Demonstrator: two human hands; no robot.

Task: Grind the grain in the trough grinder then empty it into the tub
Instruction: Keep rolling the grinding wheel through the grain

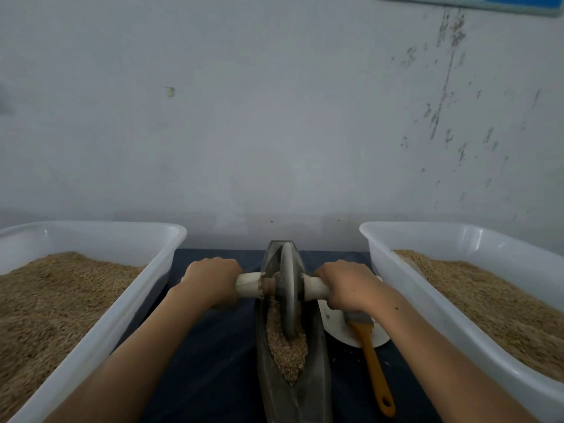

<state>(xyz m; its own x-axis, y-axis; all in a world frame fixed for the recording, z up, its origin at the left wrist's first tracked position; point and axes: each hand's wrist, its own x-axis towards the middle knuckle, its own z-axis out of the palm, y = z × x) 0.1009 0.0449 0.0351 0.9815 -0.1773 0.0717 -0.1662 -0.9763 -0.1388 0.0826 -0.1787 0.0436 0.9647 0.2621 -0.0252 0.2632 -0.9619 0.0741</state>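
- Left hand and right hand each grip 1 end of the white axle handle; the grinding wheel stands upright in the trough grinder.
- Grain lies in the trough's near half, between 2 tubs: left tub, right tub.
- Risk: uneven push could tilt the wheel and spill grain; the brush lies just right.
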